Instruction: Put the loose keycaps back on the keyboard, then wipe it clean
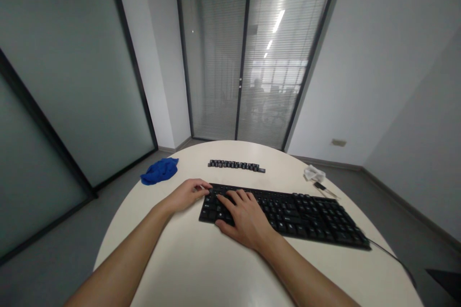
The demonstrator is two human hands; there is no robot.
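Clerk: Twelve o'clock being the bench's [201, 264] far edge, state the count.

Inspector: One black keyboard [309, 213], lying from the middle out toward four o'clock; one cable [391, 254] leaves its right end and passes the edge at four. One strip of loose keycaps [234, 165] at twelve, too small to count individually. One blue cloth [160, 171] at ten. One white crumpled item [314, 173] and one small dark-ended item [319, 185] near one to two.

Clerk: Hands?

Inspector: Two. The right hand [245, 216] is open, palm down, fingers spread over the keyboard's left part. The left hand [189, 194] has thumb and forefinger at the keyboard's far left corner; whether they pinch anything I cannot tell.

Clerk: Edges and room?

Inspector: Cloth and white item both lie at the rim. A band of bench surface separates keycaps from keyboard; the broadest stretch lies toward six, between the forearms.
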